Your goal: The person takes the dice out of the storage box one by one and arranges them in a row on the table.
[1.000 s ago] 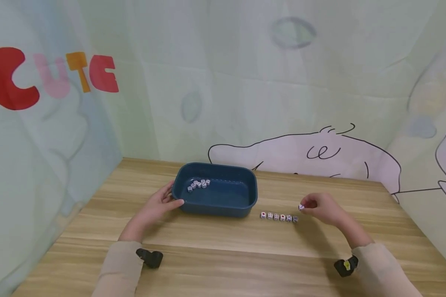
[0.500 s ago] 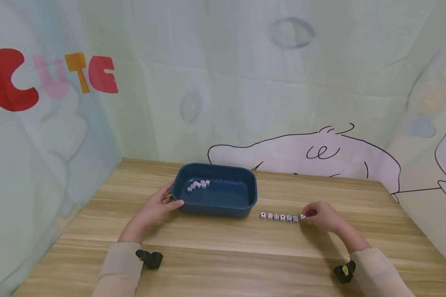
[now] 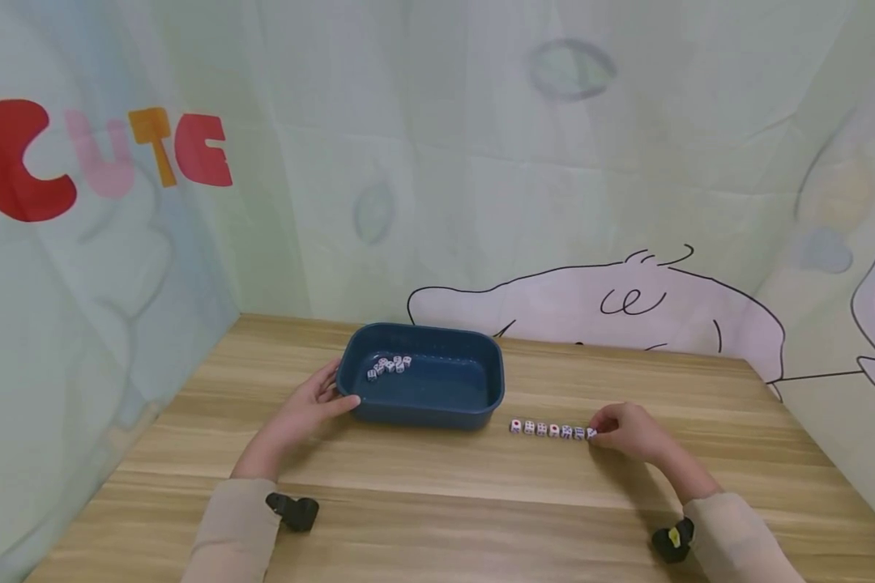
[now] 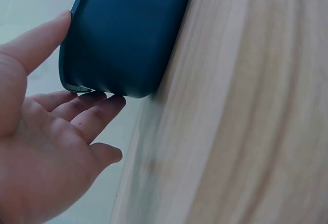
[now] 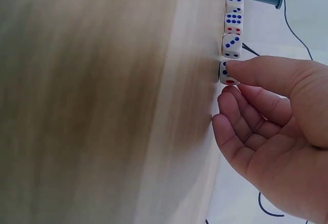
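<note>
In the head view my right hand (image 3: 630, 431) pinches a white die (image 3: 591, 434) at the right end of a row of dice (image 3: 542, 429) on the table. The right wrist view shows the thumb on the held die (image 5: 225, 72), with a narrow gap to the neighbouring die (image 5: 231, 45). My left hand (image 3: 308, 411) holds the left end of a dark blue plastic tub (image 3: 430, 415), thumb at the rim and fingertips against the end wall (image 4: 123, 55). Inside the tub, several white dice (image 3: 390, 367) lie clustered toward the left.
The wood-grain table (image 3: 423, 502) carries everything. Behind it hangs a printed curtain (image 3: 437, 178), meeting the table's back edge just past the tub. Another curtain wall with coloured letters (image 3: 153, 146) stands along the left side.
My right hand has lowered its die to the table, then slid it left toward the row's end. The left hand and the tub have stayed in place.
</note>
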`<state>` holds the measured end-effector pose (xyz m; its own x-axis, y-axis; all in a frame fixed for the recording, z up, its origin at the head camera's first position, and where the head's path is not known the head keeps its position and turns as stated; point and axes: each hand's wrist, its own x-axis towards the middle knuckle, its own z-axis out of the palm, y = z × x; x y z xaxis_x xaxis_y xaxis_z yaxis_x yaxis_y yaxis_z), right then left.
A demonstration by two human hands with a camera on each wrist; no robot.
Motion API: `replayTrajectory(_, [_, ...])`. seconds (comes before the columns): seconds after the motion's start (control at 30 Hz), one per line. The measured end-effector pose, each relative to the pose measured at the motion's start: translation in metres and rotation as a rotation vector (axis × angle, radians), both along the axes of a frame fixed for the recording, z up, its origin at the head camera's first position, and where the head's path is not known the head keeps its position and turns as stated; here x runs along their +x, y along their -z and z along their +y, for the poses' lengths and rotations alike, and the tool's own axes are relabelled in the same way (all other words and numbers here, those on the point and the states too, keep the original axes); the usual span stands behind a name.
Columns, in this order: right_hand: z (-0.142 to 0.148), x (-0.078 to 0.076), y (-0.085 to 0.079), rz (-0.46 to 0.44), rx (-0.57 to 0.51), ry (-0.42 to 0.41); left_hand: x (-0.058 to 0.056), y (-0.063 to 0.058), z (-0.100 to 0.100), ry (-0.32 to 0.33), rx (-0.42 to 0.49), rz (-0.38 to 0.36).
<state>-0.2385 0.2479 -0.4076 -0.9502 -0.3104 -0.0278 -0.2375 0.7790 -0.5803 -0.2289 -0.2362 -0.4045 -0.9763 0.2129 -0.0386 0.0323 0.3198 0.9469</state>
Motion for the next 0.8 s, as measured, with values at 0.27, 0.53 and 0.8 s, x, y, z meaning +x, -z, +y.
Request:
replayTrajectory(0.27, [-0.001,0.0,-0.009,0.02,0.02,0.005,-0.001,0.001,-0.001,-0.014,-0.011,-0.007])
replayTrajectory(0.53, [-0.013,-0.012,-0.038,0.081,0.019,-0.018,-0.001,0.001,-0.001,-0.017,-0.015,-0.003])
replayTrajectory(0.8, [-0.054,-0.03,-0.069,0.09,-0.027,-0.066,0.001,-0.001,0.0,-0.003,-0.023,0.003])
